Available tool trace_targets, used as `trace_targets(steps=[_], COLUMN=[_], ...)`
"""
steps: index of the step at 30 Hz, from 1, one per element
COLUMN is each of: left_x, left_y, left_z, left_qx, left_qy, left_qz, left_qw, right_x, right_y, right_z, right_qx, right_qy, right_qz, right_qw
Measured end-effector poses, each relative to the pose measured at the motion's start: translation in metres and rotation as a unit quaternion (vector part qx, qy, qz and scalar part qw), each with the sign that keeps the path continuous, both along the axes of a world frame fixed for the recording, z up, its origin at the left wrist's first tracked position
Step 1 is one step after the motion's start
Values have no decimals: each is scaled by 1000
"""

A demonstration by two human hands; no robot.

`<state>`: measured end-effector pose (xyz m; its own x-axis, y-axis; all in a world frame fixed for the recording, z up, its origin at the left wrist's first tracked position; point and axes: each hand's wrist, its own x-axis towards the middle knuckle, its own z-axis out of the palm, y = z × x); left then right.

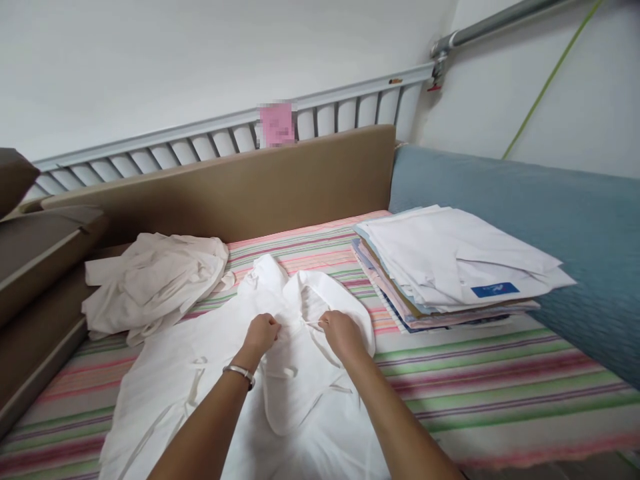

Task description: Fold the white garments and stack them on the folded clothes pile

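Note:
A white garment [170, 353] with a wide collar and thin tie strings lies spread out in front of me. Near its neckline, my left hand [263, 335] is closed in a pinch on one end of a white tie string. Opposite it, my right hand [344, 335] pinches the other end, and the string meets in a small knot between the two hands. Another loose tie [187, 400] lies on the left part of the garment. My left wrist wears a silver bracelet [241, 375].
A striped sheet [500, 360] covers the bed. To the left is a crumpled off-white cloth [155, 283], beside brown cushions [45, 247]. A stack of folded clothes [445, 260] sits on the right. Behind stand a brown board [300, 180], a radiator [205, 147] and a blue padded side [500, 193].

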<state>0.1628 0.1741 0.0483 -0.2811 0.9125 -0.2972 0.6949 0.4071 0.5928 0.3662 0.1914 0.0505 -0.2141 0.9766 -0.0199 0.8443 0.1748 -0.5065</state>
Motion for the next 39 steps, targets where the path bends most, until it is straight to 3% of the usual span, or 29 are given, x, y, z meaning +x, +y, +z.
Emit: trace_targets(steps=[3,6,12,17,22,25,29,34,36,39], left_x=[-5,-17,-46,-53,-37,-24,-11,3,10,20], left_y=[-15,-43,-103,-129,-122,-113,-101,-82,-74,-66], left_z=[13,29,50,56,64,70,70,69,72,78], left_qx=[-32,-61,-59,-13,92,130,182,238,246,247], left_qy=[-40,-88,-283,-375,-434,-487,-523,-518,-531,-560], left_qz=[-20,-35,9,41,54,53,88,82,64,60], left_qw=[998,994,957,926,895,862,828,818,808,789], right_x=[8,23,65,76,53,39,25,10,9,11], right_y=[1,1,-9,-15,-15,-18,-19,-19,-21,-26], right_z=[9,20,44,55,53,53,49,43,46,53], right_qx=[-39,-123,-261,-286,-178,-135,-145,-207,-212,-194], right_qy=[8,57,165,309,392,448,531,638,654,658], right_qz=[8,36,76,160,147,166,182,152,156,168], right_qw=[999,990,948,893,891,868,815,725,709,708])
